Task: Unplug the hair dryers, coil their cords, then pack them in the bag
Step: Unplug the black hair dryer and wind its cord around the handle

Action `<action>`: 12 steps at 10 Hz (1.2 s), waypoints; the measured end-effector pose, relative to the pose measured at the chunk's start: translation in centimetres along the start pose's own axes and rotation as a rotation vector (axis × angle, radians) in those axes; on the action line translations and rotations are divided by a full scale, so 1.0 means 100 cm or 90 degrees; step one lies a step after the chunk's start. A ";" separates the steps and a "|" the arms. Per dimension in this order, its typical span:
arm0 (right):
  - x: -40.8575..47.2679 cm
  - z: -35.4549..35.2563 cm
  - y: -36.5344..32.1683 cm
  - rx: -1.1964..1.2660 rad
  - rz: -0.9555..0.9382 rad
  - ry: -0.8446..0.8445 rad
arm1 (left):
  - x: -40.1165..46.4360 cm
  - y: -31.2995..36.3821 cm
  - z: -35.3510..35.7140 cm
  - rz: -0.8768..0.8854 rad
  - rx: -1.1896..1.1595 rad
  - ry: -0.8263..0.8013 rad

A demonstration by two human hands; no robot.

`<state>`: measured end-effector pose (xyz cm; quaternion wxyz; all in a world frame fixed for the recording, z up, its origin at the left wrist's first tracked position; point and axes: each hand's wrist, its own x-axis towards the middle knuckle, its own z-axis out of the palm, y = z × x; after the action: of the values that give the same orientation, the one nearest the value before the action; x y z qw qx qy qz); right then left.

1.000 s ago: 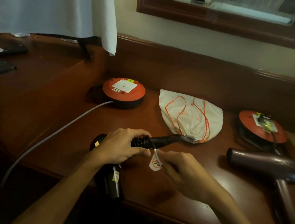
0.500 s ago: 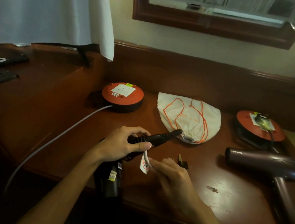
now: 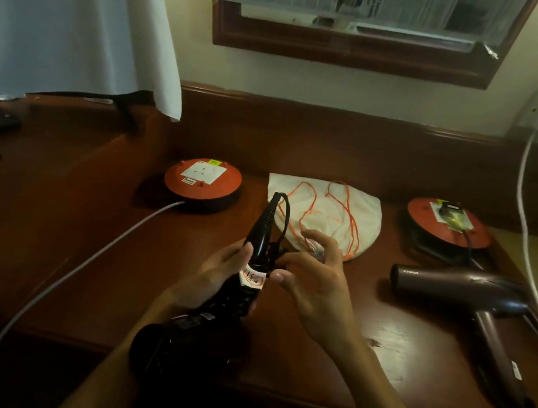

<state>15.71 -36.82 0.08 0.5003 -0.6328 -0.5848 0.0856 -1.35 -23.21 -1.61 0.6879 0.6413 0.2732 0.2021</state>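
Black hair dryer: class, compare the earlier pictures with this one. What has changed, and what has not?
The left hand has tipped the black hair dryer so its handle points up towards the bag. The right hand now pinches the cord beside it. The purple dryer and both reels stayed put.

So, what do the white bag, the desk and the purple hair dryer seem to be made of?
The white bag looks like soft matte cloth: it lies slack and creased, with orange drawstrings on it. The desk appears to be dark wood with a glossy varnish, since light reflects off its top. The purple hair dryer is probably smooth plastic with a satin sheen; the dim light leaves this open.
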 end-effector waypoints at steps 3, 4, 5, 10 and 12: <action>0.006 0.018 0.010 0.243 0.065 -0.082 | -0.009 0.006 0.014 0.045 -0.086 -0.118; 0.011 0.014 0.013 0.331 0.088 -0.094 | -0.009 0.009 0.018 0.026 -0.091 -0.117; 0.011 0.012 0.011 0.403 0.107 -0.111 | -0.011 0.009 0.019 0.021 -0.086 -0.130; -0.009 0.013 -0.010 0.385 0.072 0.105 | -0.015 0.041 0.006 -0.019 0.159 -0.177; -0.019 0.020 -0.029 0.315 0.084 0.223 | -0.034 0.077 0.011 0.056 0.458 -0.124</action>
<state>11.84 -37.91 0.33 0.7258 -0.5333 -0.4087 0.1476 -2.71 -25.51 6.47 0.4323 0.8692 0.2323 0.0602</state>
